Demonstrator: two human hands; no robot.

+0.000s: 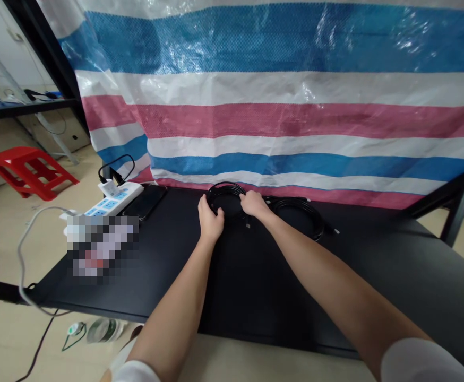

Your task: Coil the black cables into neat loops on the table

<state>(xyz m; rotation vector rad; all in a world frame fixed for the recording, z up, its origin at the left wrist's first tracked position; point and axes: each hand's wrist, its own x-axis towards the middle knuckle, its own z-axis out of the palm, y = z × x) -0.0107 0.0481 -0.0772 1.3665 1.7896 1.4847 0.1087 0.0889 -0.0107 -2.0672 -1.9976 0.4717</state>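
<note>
A coil of black cable [227, 186] lies at the back of the black tabletop [251, 286], with a small light plug end showing below it. My left hand [211, 219] grips the coil's left side, thumb toward the inside of the loop. On the opposite side, my right hand [255, 205] has its fingers curled round the cable, and the fingertips are partly hidden. Just right of that hand rests a second coil of black cable [317, 222], whose connector points to the right.
At the left stand a white power strip [114, 204] with plugs in it and a dark phone [149, 202]. A blurred patch covers something in front of them. A striped plastic sheet [288, 119] hangs behind the table. A red stool [31, 172] is on the floor.
</note>
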